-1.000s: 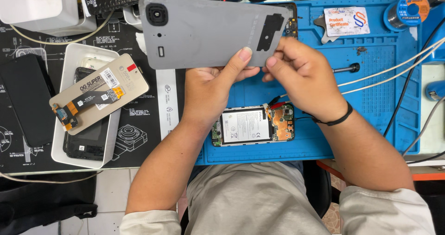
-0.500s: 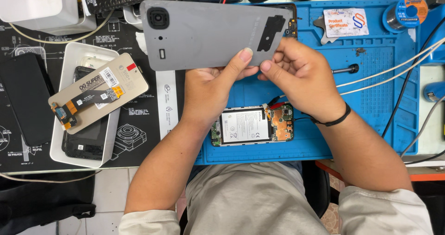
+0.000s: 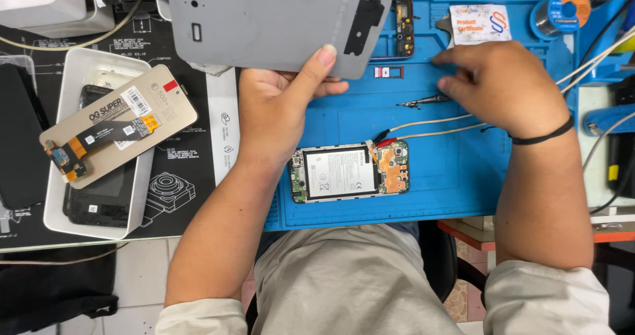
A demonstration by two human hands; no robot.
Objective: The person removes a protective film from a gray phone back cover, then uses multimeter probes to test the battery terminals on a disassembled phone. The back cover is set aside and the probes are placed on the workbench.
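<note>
I see a big blue mat [image 3: 456, 176] on the desk, and next to it a black mat [image 3: 188, 196] with white drawings. Those are the biggest things here.

Next in size is the grey back cover [image 3: 271, 21] of a phone. It is up at the top, lifted off the desk and tilted a bit. My left hand [image 3: 278, 103] holds it by its bottom edge. The thumb presses on the front of the cover and the other fingers are curled behind it.

A white tray [image 3: 66, 222] sits on the black mat. A tan screen part [image 3: 119, 133] with an orange and black strip lies across the top of the tray, and a dark phone part lies under it.

My right hand [image 3: 506, 87] is over the blue mat, well apart from the cover. It is loose and flat, palm down, and it holds nothing that I can see. Its fingertips are just above thin metal tweezers [image 3: 423, 101]. I cannot tell if they touch them. A black band is on that wrist.

The open phone [image 3: 350, 171] lies flat on the blue mat, between my two arms. Its white battery and orange board show. Thin wires [image 3: 436, 133] lead to it from the right.

A small white card [image 3: 479, 23] lies at the top of the blue mat.
</note>
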